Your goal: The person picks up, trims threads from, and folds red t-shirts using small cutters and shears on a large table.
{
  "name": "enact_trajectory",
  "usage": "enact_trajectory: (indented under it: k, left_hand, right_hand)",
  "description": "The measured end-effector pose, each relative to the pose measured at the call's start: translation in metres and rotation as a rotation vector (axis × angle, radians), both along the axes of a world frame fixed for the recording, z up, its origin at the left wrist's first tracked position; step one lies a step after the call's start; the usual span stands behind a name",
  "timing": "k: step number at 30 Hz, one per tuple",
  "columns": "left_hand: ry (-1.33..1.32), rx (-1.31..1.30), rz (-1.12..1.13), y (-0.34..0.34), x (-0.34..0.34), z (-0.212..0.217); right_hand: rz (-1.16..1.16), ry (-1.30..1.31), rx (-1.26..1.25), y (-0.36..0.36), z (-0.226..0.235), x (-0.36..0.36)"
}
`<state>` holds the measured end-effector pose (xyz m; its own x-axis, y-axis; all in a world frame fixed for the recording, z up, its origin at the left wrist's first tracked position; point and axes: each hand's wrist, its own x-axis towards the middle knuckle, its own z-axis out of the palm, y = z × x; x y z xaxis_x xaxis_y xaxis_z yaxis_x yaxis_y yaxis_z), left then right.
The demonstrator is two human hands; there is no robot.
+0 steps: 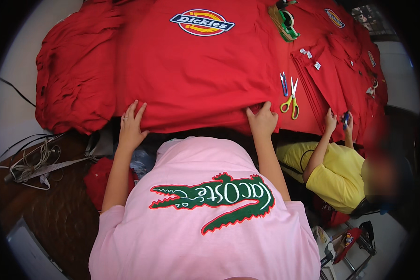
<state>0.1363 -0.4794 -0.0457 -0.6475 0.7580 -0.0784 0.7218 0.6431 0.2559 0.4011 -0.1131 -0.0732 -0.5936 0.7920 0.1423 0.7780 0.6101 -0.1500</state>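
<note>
A red shirt [196, 77] with a printed logo patch lies spread in front of me, its hem bunched in soft folds along the table's near edge. My left hand [132, 130] rests at the left end of that hem, fingers apart against the cloth, a ring on one of them. At the right end, my right hand [263, 122] has its thumb and bent fingers closed on the hem. Right of this hand lie yellow-handled scissors [290, 105], blades slightly apart, and small blue thread snips [283, 84].
A crumpled red garment pile [77, 70] sits at the left. Beyond the scissors stands a green tape dispenser [288, 25]. At the right, a co-worker in a yellow shirt [336, 172] handles layered red garments [319, 77] with a small blue tool. Tangled cables [35, 161] lie lower left.
</note>
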Motion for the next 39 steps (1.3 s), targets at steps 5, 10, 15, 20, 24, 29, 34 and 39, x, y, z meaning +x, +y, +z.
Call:
enact_trajectory:
  k: [5,10,15,20,24,29,34,39]
  left_hand:
    - [0.036,0.018,-0.036,-0.010,-0.014,-0.036]
    - [0.075,0.045,-0.033,-0.007,0.002,-0.038]
    - [0.089,0.069,-0.066,-0.020,-0.012,-0.052]
    - [-0.039,0.206,-0.051,-0.022,-0.021,-0.039]
    - [-0.079,0.330,0.038,-0.017,-0.035,-0.039]
    - [-0.131,0.374,0.143,-0.009,-0.043,-0.040]
    - [-0.058,0.366,0.083,-0.009,-0.043,-0.044]
    - [0.008,0.350,0.072,-0.003,-0.047,-0.055]
  right_hand:
    - [-0.036,0.097,-0.035,0.027,-0.014,0.010]
    - [0.193,0.308,-0.301,0.018,0.033,0.059]
    - [0.397,-0.135,-0.206,0.004,0.031,0.152]
    - [-0.083,0.258,-0.318,-0.024,0.025,0.134]
    - [0.313,0.095,-0.180,-0.031,0.027,0.076]
    - [0.300,0.135,-0.097,-0.025,-0.012,0.083]
    - [0.197,0.342,-0.133,-0.031,-0.011,0.098]
    - [0.426,0.191,-0.010,-0.054,-0.014,0.074]
